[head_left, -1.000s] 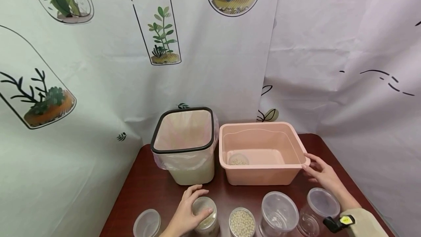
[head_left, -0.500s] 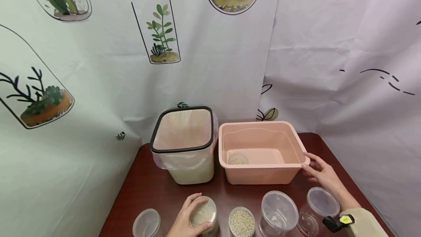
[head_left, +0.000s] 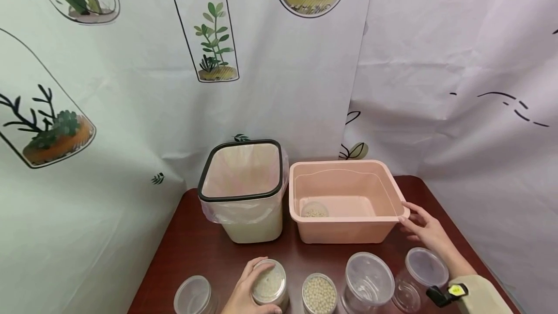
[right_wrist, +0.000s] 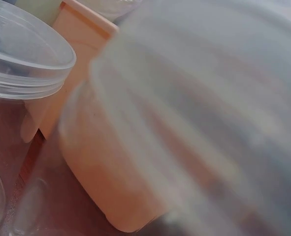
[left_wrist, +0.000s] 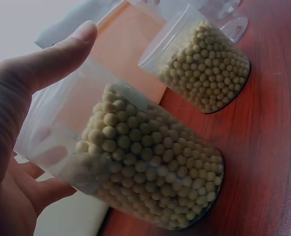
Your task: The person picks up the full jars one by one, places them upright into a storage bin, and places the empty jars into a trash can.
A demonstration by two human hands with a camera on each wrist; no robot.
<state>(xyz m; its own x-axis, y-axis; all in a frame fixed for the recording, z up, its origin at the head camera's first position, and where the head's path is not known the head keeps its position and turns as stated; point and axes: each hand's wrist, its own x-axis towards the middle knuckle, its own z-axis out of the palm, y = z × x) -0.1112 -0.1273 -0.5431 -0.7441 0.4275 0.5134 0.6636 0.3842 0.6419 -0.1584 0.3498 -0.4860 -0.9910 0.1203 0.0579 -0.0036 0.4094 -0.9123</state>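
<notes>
A person's left hand (head_left: 245, 293) curls its thumb and fingers around a bean-filled plastic jar (left_wrist: 150, 157) at the front of a reddish-brown table (head_left: 172, 256), between a transparent tub (head_left: 193, 295) on the left and a second jar of pale round beans (head_left: 319, 295) on the right. The right hand (head_left: 429, 234), its fingers loosely extended, rests thumb and fingertips on the right front corner of a pink plastic basin (head_left: 344, 232), in which a small round container (head_left: 315, 211) of beans sits near the left side. Beside the basin stands a lined, black-rimmed waste bin (head_left: 255, 231). Two transparent jars, one wide (head_left: 370, 280) and one narrower (head_left: 425, 270), stand below the right hand. A cloth backdrop (head_left: 279, 105) printed with potted plants hangs behind.
</notes>
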